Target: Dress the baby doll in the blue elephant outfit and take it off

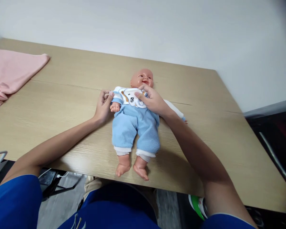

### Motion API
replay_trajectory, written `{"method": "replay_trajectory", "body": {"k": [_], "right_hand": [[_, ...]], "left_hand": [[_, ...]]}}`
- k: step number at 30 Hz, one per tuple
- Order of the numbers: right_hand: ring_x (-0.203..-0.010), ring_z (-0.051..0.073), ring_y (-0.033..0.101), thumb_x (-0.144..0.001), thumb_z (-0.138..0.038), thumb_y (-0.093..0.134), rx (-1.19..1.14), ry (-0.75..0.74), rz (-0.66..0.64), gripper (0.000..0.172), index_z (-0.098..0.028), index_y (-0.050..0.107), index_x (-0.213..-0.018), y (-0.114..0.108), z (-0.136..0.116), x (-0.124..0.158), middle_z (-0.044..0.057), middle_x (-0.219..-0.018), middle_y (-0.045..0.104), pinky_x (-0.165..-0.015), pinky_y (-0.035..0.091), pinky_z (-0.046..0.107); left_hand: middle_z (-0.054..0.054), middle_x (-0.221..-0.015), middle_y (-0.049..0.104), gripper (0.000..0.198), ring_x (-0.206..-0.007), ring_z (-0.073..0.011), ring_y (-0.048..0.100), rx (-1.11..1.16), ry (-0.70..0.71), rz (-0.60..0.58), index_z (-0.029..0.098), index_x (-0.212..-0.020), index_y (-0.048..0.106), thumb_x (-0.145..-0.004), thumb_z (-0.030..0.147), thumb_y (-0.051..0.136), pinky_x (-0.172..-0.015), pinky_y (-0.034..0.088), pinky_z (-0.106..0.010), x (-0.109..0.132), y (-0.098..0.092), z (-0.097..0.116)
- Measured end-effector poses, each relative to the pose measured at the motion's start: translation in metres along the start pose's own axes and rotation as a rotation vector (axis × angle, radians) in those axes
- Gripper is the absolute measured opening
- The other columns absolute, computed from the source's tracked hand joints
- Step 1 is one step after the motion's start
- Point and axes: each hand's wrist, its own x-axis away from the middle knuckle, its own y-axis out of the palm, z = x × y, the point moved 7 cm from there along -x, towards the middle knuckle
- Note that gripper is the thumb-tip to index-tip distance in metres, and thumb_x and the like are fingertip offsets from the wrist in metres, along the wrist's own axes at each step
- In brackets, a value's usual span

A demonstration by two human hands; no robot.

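Observation:
A baby doll (pixel 143 79) lies on its back on the table, head toward the wall and bare feet toward me. It wears light blue fleece overalls (pixel 125 125) with a white animal-face bib and a white top with blue cuffs. My left hand (pixel 104 106) is closed, pinching the striped sleeve (pixel 118 95) above one doll hand. Across the chest, my right hand (pixel 152 100) is closed with thumb and fingers at the upper edge of the bib (pixel 132 95), near the strap. The doll's other arm (pixel 177 110) stretches out past my right wrist, partly hidden by it.
A pink cloth (pixel 14 68) lies at the left of the wooden table (pixel 69 105). A plain wall (pixel 145 28) rises behind. Below the front edge are a white cable (pixel 45 172) and a green and white round object (pixel 197 205). Dark items stand beyond the right edge.

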Motion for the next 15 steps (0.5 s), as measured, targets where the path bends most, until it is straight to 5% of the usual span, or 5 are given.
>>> {"method": "replay_trajectory", "body": {"k": [4, 8, 15], "right_hand": [[-0.098, 0.025, 0.075, -0.088, -0.084, 0.09, -0.152, 0.086, -0.057, 0.061, -0.03, 0.075, -0.11, 0.003, 0.013, 0.002, 0.001, -0.101, 0.081, -0.081, 0.065, 0.035], [-0.097, 0.024, 0.078, -0.083, -0.082, 0.096, -0.302, 0.156, -0.101, 0.062, -0.031, 0.078, -0.113, 0.007, 0.027, 0.002, 0.0, -0.104, 0.085, -0.079, 0.067, 0.033], [-0.091, 0.022, 0.081, -0.076, -0.078, 0.104, -0.469, 0.228, -0.048, 0.062, -0.032, 0.079, -0.109, 0.002, 0.041, 0.005, -0.001, -0.104, 0.089, -0.083, 0.071, 0.034]], "left_hand": [[-0.001, -0.095, 0.065, 0.062, -0.08, -0.017, 0.063, 0.192, -0.182, 0.038, 0.028, -0.104, 0.062, -0.091, 0.08, 0.095, -0.068, 0.053, -0.031, -0.008, -0.002, -0.022], [-0.001, -0.095, 0.066, 0.064, -0.078, -0.0183, 0.064, 0.282, -0.296, -0.039, 0.03, -0.101, 0.062, -0.086, 0.08, 0.098, -0.068, 0.056, -0.035, -0.019, 0.009, -0.032], [-0.004, -0.1, 0.07, 0.062, -0.091, -0.0212, 0.071, 0.122, -0.118, -0.09, 0.027, -0.1, 0.067, -0.091, 0.083, 0.092, -0.08, 0.061, -0.037, -0.037, 0.011, -0.025]]}}
